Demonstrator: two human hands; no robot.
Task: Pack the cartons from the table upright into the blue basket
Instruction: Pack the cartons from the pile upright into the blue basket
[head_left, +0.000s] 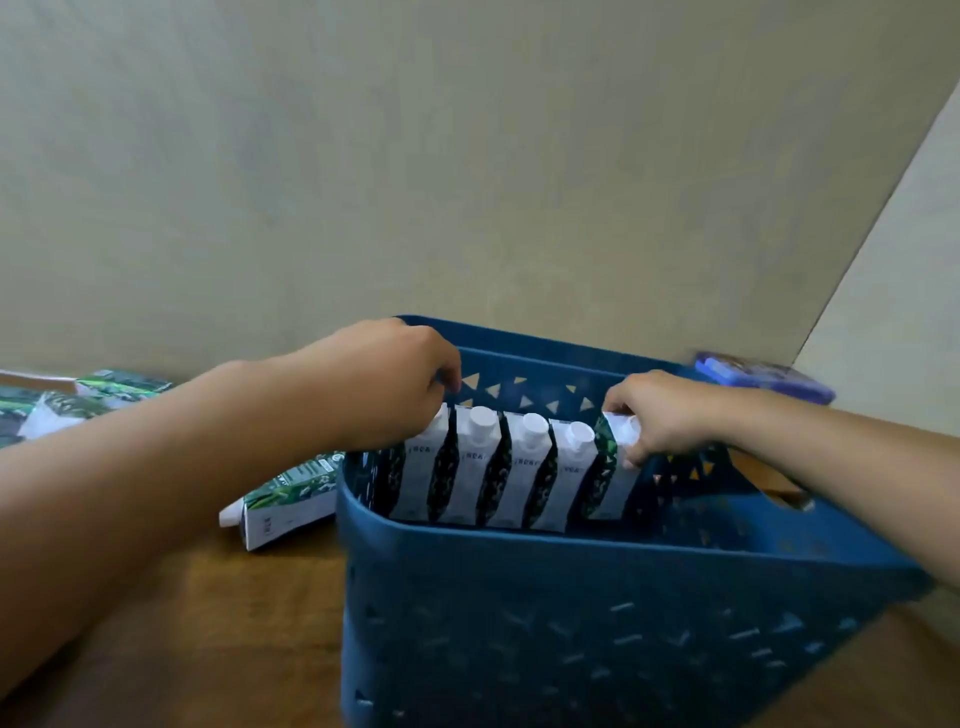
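A blue perforated basket (519, 613) stands on the wooden table. Inside, along its far side, several white-and-green cartons (519, 473) with white caps stand upright in a row. My left hand (395, 379) rests on the top of the leftmost carton (421, 473), fingers curled over it. At the other end, my right hand (665, 415) grips the top of the rightmost carton (610, 483), which leans slightly left. One more carton (283, 504) lies on its side on the table, just left of the basket.
Further cartons (78, 400) lie at the far left of the table near the wall. A purple object (763, 376) sits behind the basket at the right. A beige wall rises close behind the table (208, 623).
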